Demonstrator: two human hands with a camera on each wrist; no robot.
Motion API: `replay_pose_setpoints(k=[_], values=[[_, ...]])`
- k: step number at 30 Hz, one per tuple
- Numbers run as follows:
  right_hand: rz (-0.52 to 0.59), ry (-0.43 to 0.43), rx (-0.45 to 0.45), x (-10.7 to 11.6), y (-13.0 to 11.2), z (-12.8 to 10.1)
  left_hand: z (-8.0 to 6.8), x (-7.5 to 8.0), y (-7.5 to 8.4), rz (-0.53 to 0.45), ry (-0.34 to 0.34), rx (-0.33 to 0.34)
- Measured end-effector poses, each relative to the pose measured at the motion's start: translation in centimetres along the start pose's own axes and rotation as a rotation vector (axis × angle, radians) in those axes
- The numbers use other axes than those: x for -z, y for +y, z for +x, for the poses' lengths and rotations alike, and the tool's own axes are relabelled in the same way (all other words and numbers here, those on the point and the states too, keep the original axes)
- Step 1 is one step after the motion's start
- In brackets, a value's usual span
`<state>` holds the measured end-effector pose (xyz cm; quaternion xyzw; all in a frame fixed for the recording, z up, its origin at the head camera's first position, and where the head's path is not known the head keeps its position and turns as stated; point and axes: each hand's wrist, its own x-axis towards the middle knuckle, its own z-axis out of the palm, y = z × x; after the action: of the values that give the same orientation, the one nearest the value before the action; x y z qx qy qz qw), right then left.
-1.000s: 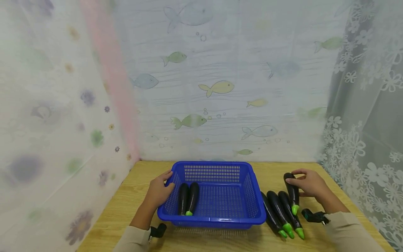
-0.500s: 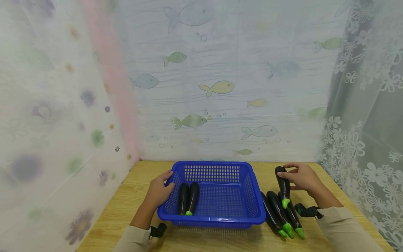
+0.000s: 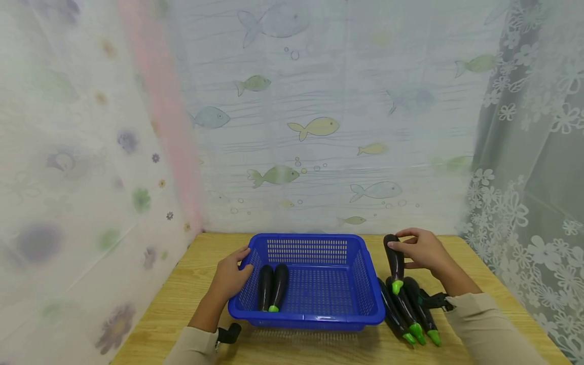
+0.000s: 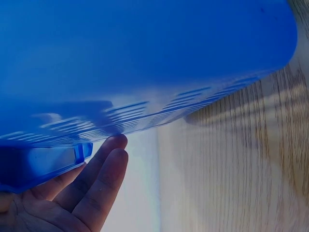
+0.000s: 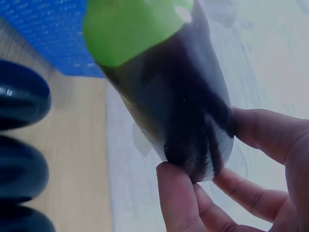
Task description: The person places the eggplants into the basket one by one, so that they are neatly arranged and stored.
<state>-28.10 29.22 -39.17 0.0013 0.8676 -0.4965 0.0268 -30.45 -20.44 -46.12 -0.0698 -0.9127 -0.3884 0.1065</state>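
My right hand (image 3: 423,249) pinches a dark eggplant (image 3: 395,261) by its rounded end, lifted, its green stem end pointing down. The right wrist view shows thumb and fingertips around that end of the eggplant (image 5: 178,106). Below it lie three more eggplants (image 3: 422,306) side by side, right of a blue plastic basket (image 3: 310,318). At the basket's left rim is my left hand (image 3: 230,276), thumb over the edge and fingers along the outside. Its fingers (image 4: 104,188) touch the slotted wall in the left wrist view. Two eggplants (image 3: 279,286) lie inside the basket, at its left.
The basket stands on a wooden table (image 3: 182,284). Behind the table hangs a pale curtain (image 3: 328,152) printed with fish, and a lace curtain (image 3: 538,213) is at the right. Each wrist wears a dark strap mount (image 3: 435,300).
My right hand has lifted the eggplant and carried it leftward, from above the rightmost eggplant toward the basket's right side. The left hand and the basket have stayed in place.
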Motion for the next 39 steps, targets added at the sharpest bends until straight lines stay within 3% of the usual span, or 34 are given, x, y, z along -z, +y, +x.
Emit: replay_pose_setpoints(k=[17, 39], values=[[0.031, -0.006, 0.023, -3.1, -2.8, 0.9, 0.0, 0.1, 0.1, 0.012, -0.001, -0.02], [0.068, -0.051, 0.052, -6.4, -4.7, 2.5, -0.2, 0.3, 0.1, 0.015, -0.014, -0.002]])
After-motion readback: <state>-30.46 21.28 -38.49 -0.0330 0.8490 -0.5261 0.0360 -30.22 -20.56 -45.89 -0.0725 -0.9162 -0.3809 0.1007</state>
